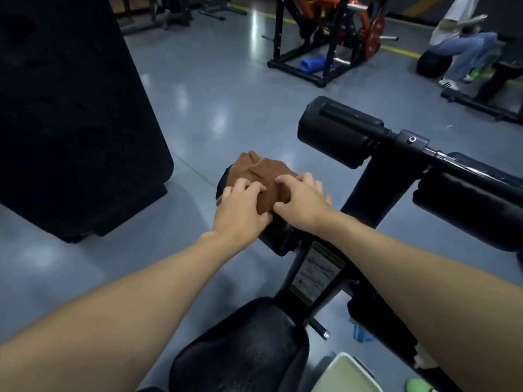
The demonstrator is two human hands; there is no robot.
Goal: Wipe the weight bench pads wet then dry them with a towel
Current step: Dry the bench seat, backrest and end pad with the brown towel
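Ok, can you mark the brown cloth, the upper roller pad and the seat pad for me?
brown cloth (263,173): head view, on its creased top face.
upper roller pad (331,140): head view, on its rounded side.
seat pad (240,349): head view, on the middle of its top.

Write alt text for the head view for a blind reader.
The left hand and right hand clutch a brown cloth over a black roller pad of a weight bench. A second roller pad sits upper right, the seat pad below; a person sits across the grey floor.
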